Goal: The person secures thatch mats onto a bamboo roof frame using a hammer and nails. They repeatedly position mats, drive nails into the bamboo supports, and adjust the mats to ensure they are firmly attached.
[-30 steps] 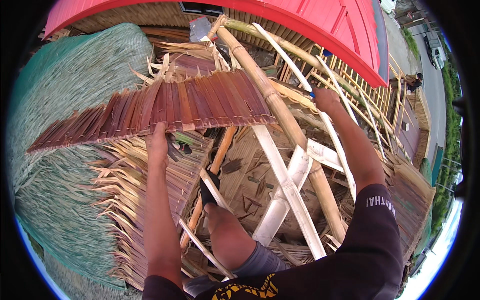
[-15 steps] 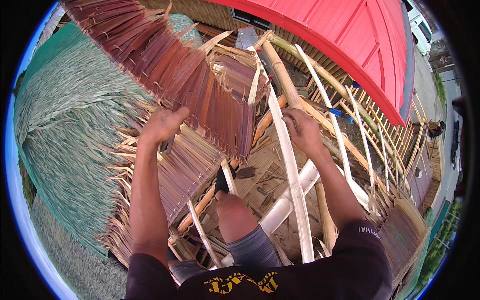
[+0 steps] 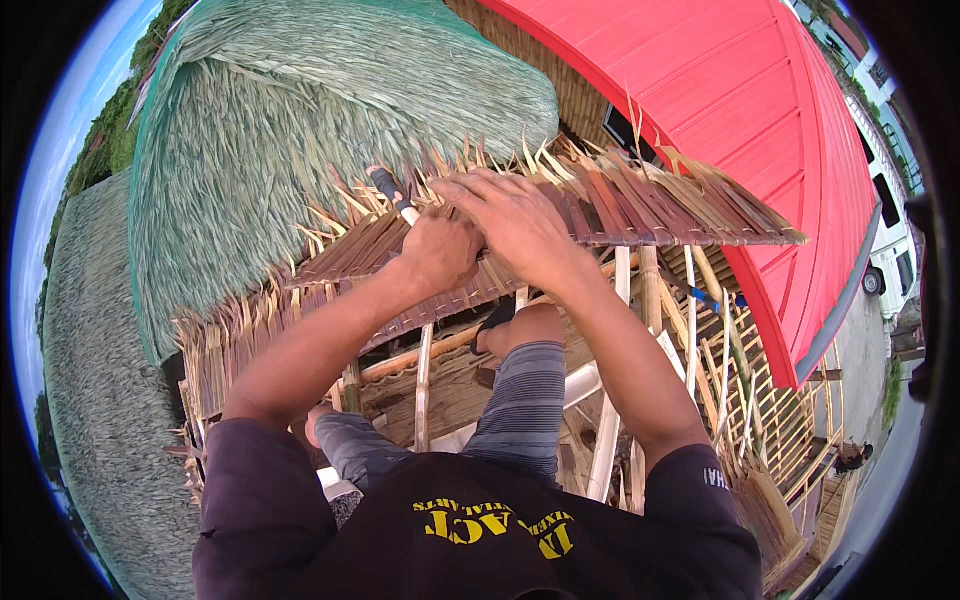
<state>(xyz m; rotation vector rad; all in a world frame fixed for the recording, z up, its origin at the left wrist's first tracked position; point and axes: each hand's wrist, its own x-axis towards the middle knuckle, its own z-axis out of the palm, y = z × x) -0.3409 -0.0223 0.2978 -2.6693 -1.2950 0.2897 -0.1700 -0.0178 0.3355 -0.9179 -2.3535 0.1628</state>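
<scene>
A long brown panel of stitched palm-leaf thatch (image 3: 640,205) stretches rightward from beneath my hands, across the pale roof strips. My left hand (image 3: 443,250) is closed around a stick-like tool (image 3: 390,190) with a white shaft and black-wrapped end, which sticks up past the fist. Whatever is at its other end is hidden. My right hand (image 3: 512,222) lies flat over the panel's upper part, fingers stretched toward the left fist and close against it. Below, an overlapping row of similar thatch (image 3: 240,345) covers the roof's lower left.
Netted grey-green thatch (image 3: 330,110) rises on the left. A red metal roof (image 3: 690,90) slopes at the upper right. Split-bamboo strips (image 3: 605,450) and round poles form an open frame around my legs. Farther right are a bamboo lattice (image 3: 790,420), a person (image 3: 853,458) and a white van (image 3: 890,250).
The thatch panel has swung from hanging diagonally at upper left to lying across the frame toward the right. My right hand has left the bamboo strip and come beside my left.
</scene>
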